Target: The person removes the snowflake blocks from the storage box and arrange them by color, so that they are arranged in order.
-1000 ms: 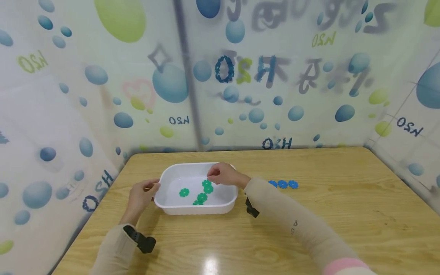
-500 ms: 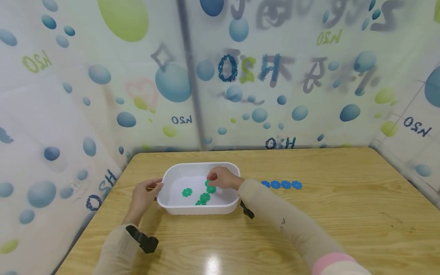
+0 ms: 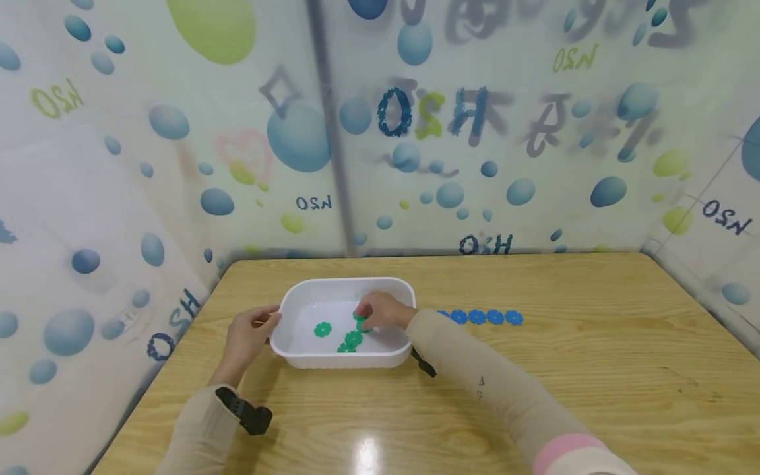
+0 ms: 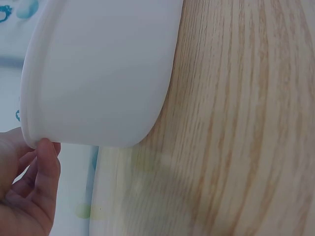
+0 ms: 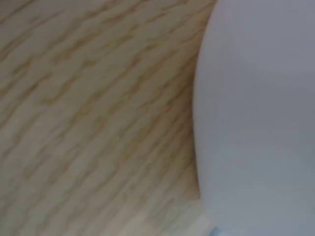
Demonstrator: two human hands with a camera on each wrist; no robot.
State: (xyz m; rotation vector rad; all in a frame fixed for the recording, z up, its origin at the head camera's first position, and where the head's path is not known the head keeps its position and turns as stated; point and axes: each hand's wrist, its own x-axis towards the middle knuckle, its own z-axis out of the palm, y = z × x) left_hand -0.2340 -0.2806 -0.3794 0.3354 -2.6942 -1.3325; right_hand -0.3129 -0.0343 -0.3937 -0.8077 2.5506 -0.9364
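Observation:
A white plastic basin [image 3: 344,361] stands on the wooden table, with several green flower-shaped discs [image 3: 322,329] on its floor. My left hand [image 3: 246,340] pinches the basin's left rim; in the left wrist view, the left hand [image 4: 32,191] has its thumb and fingers at the rim's corner. Inside the basin, at its right side, my right hand [image 3: 384,310] reaches down with thumb and index finger around the overlapping green discs there and partly covers them. I cannot tell whether it grips one. The right wrist view has only the basin's outer wall [image 5: 256,118] and the table.
Right of the basin, several blue flower-shaped discs [image 3: 477,317] lie in a row on the wooden table [image 3: 582,382], its left end behind the right sleeve [image 3: 475,356]. A wall sheet [image 3: 356,198] printed with bubbles hangs behind the table's far edge.
My right hand has lowered toward the green discs and its thumb and index finger have spread apart. More blue discs show beside the sleeve. The left hand still holds the rim.

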